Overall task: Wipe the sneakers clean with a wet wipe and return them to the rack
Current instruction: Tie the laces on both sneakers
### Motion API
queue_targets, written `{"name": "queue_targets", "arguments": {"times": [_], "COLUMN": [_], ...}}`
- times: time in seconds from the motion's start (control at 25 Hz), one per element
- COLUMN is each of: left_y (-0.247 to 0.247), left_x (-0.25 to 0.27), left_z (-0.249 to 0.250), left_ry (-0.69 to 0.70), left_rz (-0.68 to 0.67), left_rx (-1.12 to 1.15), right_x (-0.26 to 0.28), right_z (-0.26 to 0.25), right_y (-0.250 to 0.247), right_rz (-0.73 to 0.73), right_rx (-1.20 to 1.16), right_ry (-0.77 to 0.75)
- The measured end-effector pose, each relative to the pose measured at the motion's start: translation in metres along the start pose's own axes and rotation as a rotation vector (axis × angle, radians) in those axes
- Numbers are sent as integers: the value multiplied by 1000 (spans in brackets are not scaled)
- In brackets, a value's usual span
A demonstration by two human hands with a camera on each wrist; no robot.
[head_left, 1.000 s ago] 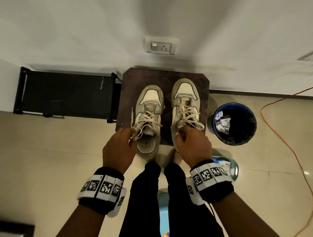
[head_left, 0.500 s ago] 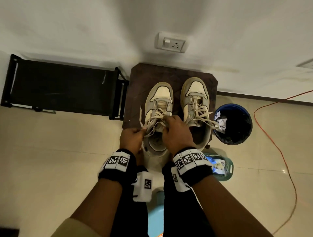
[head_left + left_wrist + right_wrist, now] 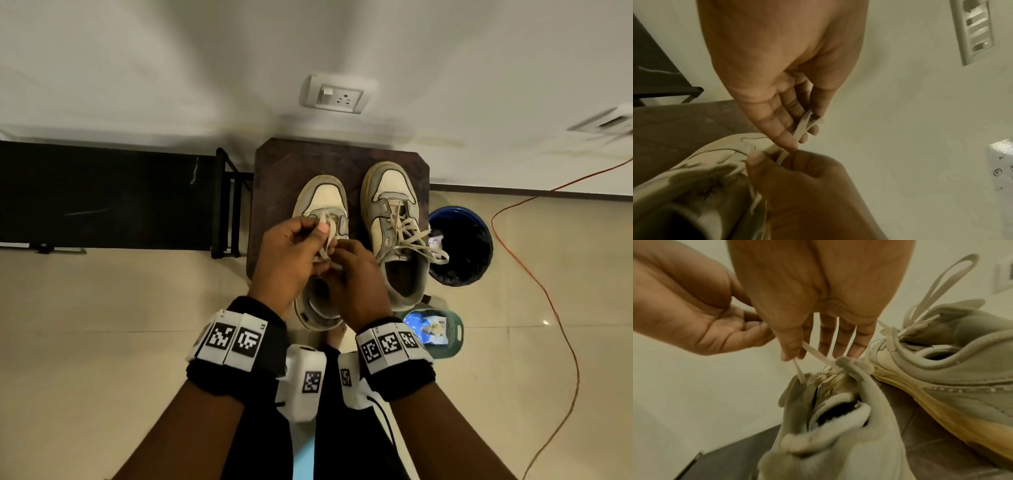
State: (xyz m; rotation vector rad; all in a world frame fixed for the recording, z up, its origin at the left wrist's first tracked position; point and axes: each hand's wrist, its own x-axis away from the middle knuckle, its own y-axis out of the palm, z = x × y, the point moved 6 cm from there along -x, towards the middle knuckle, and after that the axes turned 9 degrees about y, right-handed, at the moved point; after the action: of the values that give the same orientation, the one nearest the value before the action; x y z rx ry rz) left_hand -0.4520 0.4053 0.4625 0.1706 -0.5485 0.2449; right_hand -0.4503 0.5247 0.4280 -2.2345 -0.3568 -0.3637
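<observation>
Two worn grey-and-cream sneakers stand side by side on a dark brown stool [image 3: 274, 178]. Both hands work over the left sneaker [image 3: 323, 202]. My left hand [image 3: 320, 231] pinches one end of its cream lace [image 3: 803, 126] between thumb and fingers. My right hand [image 3: 342, 251] pinches the other lace end [image 3: 813, 352] just above the tongue. The two hands touch each other over the shoe's opening. The right sneaker [image 3: 394, 219] sits untouched, its laces [image 3: 418, 240] in loose loops. No wet wipe shows in either hand.
A black shoe rack [image 3: 102, 192] stands left of the stool against the wall. A blue bin [image 3: 460, 246] with crumpled wipes is at the right. Below it lies a green basket [image 3: 455, 337] with a blue pack. An orange cable [image 3: 548, 308] trails over the floor.
One second ago each hand was at its own sneaker. The right hand crossed to the left sneaker, and both hands now hold its lace ends higher over the tongue.
</observation>
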Motion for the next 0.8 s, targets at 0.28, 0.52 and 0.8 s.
{"name": "queue_targets", "arguments": {"times": [0.28,0.52,0.8], "left_y": [-5,26,9], "left_x": [-35,-8,-19], "left_z": [-1,-33,-36], "left_ry": [141,395,449], "left_rz": [-112,-330,-108], "left_rx": [-414,-1317,-1103], "right_x": [-24,-30,-28], "right_z": [31,37,44], "right_y": [-33,-29,-32], "right_rz": [53,51,63], "right_rx": [-406,-578,-701], "right_ry": [244,335,411]}}
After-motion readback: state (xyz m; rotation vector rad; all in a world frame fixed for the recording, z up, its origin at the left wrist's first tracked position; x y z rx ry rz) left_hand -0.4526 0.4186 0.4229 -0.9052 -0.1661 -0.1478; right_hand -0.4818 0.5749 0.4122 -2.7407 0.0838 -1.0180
